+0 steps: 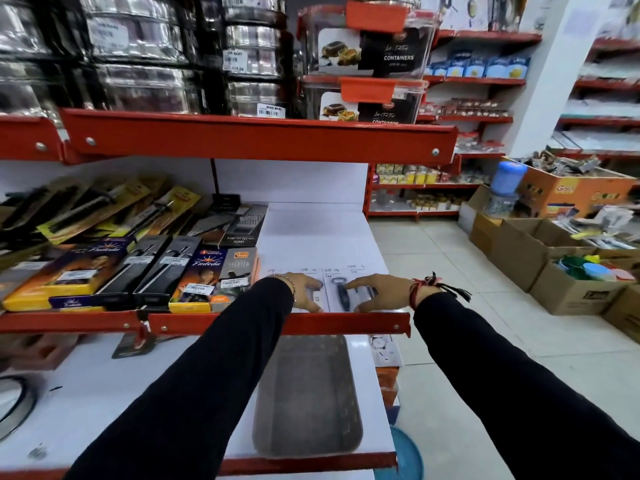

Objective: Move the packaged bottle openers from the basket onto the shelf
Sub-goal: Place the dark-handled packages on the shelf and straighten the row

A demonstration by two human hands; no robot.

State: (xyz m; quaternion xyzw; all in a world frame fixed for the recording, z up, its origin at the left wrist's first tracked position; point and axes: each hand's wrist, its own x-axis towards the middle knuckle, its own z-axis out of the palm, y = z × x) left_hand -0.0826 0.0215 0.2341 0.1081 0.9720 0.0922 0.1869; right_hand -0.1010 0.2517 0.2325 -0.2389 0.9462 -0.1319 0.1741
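Note:
Two white carded bottle opener packs lie side by side near the front of the white shelf (311, 230). The right pack (341, 292) shows a dark-handled opener between my hands. My left hand (306, 289) lies flat on the left pack (277, 271), fingers spread. My right hand (377, 291) rests on the right pack's right part, fingers extended. The grey-brown basket (306, 396) sits on the shelf below, and I see nothing inside it.
Boxed kitchen tools (138, 268) fill the shelf to the left of the packs. The red shelf lip (277, 323) runs just in front of my hands. Steel tins and container boxes (367, 53) stand above. Cardboard cartons (554, 268) crowd the aisle floor on the right.

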